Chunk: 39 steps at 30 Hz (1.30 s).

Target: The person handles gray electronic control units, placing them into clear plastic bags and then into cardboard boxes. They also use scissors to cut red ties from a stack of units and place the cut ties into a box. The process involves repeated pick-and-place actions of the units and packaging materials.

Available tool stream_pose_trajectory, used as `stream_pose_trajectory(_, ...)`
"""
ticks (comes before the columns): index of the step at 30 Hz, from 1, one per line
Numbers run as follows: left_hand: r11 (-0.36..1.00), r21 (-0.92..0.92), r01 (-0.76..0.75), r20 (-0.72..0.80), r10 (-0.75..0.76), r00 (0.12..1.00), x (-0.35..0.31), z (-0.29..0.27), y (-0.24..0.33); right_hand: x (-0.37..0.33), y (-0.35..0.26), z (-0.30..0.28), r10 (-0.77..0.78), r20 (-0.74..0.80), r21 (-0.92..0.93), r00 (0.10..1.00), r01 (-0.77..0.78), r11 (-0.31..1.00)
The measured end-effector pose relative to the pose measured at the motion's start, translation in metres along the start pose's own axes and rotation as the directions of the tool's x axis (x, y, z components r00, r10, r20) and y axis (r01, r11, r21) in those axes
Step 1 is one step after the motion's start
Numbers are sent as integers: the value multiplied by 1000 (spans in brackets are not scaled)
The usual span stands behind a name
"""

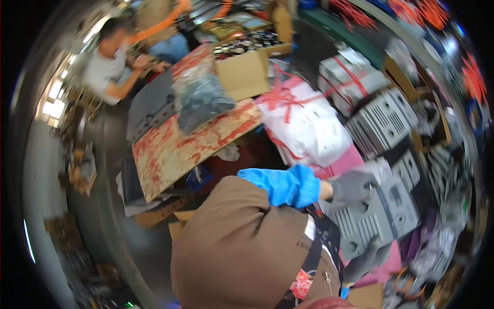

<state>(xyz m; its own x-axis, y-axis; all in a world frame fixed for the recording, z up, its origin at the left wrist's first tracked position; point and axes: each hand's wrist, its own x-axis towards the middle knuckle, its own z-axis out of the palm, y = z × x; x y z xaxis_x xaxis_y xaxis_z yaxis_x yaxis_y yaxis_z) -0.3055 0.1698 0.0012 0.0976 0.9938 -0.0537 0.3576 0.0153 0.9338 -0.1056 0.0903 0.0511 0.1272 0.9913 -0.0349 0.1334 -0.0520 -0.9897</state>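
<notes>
A light grey panel [378, 216] with slots, round holes and cut-outs lies tilted in front of me at the right. My left hand [355, 189], in a dark grey glove below a blue sleeve cover, is closed on its upper edge. My right hand [368, 261], also gloved in grey, grips the lower edge, its fingertips near a round hole. Under the panel shows pink sheet material [383, 268]. Just beyond my left hand lies a white-wrapped bundle [314, 123] tied with red ribbon.
More slotted grey panels [383, 123] stand at the right, near a ribbon-tied stack [352, 77]. A red-stained board [206, 147] carries a bag of grey parts [203, 103]. Behind is a carton [242, 74] of small metal parts. A person [110, 67] works at the far left.
</notes>
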Motion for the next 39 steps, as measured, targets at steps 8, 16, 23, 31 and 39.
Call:
stream_pose_trajectory(8, 767, -608, -206, 181, 387, 904, 25, -29, 18, 66, -24, -50, -728, 355, -449, 587, 790, 418)
stream_pose_trajectory(16, 695, -609, 382, 570, 49, 820, 47, 0, 54, 98, 16, -84, -799, 340, -675, 496, 720, 160)
stream_pose_trajectory(23, 685, -634, 358, 467, -31, 884, 25, 12, 17, 57, 90, -51, -294, -424, -161, 857, 248, 955)
stream_pose_trajectory(31, 852, -401, 336, 345, -199, 917, -8, -4, -32, 45, 190, -156, -60, -377, -807, 924, -295, 512)
stream_pose_trajectory(39, 977, -119, 176, 217, -147, 965, -8, -1, -37, 99, 241, -188, 12, 93, -993, 996, 92, 74)
